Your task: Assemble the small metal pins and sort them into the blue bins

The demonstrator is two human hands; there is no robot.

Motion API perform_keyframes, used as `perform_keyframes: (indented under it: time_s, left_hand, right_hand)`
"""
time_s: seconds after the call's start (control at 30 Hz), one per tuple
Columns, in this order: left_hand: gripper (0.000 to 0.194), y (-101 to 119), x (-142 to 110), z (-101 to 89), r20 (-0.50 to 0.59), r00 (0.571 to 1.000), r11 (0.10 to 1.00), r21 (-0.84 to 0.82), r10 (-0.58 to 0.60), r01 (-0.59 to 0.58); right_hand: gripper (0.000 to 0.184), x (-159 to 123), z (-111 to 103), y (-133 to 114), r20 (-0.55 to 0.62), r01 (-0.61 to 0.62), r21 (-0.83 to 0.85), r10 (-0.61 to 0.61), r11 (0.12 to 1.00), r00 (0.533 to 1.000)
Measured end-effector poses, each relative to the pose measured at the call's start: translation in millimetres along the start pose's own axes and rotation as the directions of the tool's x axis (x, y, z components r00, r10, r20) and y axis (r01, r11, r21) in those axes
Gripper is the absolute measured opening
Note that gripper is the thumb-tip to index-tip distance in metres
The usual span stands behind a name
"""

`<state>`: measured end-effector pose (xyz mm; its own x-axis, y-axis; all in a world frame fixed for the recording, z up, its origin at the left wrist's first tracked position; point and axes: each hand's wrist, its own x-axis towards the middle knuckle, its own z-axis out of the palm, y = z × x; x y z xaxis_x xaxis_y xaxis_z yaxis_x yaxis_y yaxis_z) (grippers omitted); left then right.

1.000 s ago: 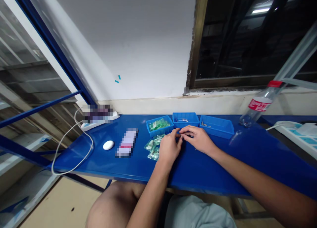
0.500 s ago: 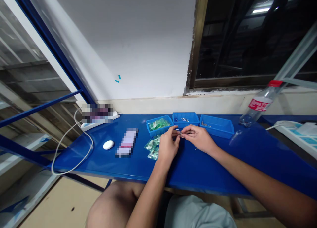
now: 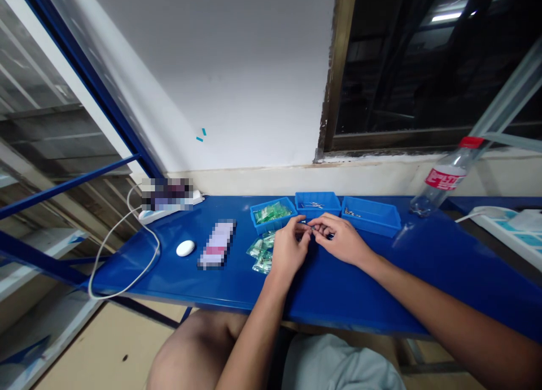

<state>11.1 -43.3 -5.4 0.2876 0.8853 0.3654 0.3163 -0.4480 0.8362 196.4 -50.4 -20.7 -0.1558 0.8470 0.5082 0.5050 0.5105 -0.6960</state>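
My left hand and my right hand meet fingertip to fingertip just above the blue table, in front of the middle blue tray. Both pinch a tiny metal part between thumb and fingers; it is too small to name. Beside my left hand lies a heap of small green packets. The left blue tray holds more green packets. Thin metal pins lie in the middle tray, and the right blue tray holds small metal bits.
A white oval object and a blurred flat box lie left of the packets. A white power strip with its cable sits at the back left. A clear bottle with a red cap leans at the right, near a white board.
My hands lifted slightly off the table and drew their fingertips together over the small part; my right fingers have curled in more. Nothing else moved.
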Motion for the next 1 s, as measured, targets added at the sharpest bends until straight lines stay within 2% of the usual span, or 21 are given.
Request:
perform_keyframes:
  time_s: [0.1, 0.23, 0.37, 0.47, 0.6, 0.7, 0.87, 1.0]
  left_hand:
    - [0.023, 6, -2, -1.9, 0.007, 1.000, 0.994, 0.110, -0.009, 0.008]
    - [0.030, 11, -3, -4.8, 0.059, 0.998, 0.984, 0.175, -0.023, 0.013]
    - [0.025, 9, -2, -4.9, 0.050, 0.999, 0.987, 0.160, -0.016, 0.008]
    - [0.022, 4, -1, -3.9, 0.021, 1.000, 0.987, 0.163, -0.004, 0.000]
    - [0.022, -3, -1, -2.3, 0.043, 0.999, 0.986, 0.163, 0.031, -0.037]
    - [0.024, -5, -1, -0.8, 0.029, 1.000, 0.988, 0.155, -0.004, 0.000]
    - [0.027, -4, 1, 0.6, 0.002, 1.000, 0.997, 0.072, -0.006, 0.006]
    - [0.016, 1, 0, -0.4, -0.007, 1.000, 0.996, 0.086, -0.015, 0.016]
  right_hand:
    - [0.018, 0, -1, 0, -0.027, 0.004, 0.007, -0.004, 1.000, 1.000]
    - [0.016, 0, -2, 1, -0.026, 0.003, 0.025, -0.002, 1.000, 1.000]
    - [0.017, 0, -1, -1, 0.012, 0.030, 0.029, -0.030, 0.999, 0.999]
    - [0.015, 0, -1, -1, 0.000, -0.022, 0.035, 0.022, 0.999, 1.000]
    - [0.013, 0, 1, 4, -0.003, -0.090, 0.082, 0.090, 0.993, 0.996]
    - [0.014, 0, 3, 7, 0.027, -0.106, 0.100, 0.104, 0.989, 0.994]
    - [0.017, 0, 2, 5, 0.030, -0.064, 0.074, 0.062, 0.995, 0.998]
    - [0.015, -1, 0, 1, -0.003, -0.010, -0.013, 0.010, 1.000, 1.000]
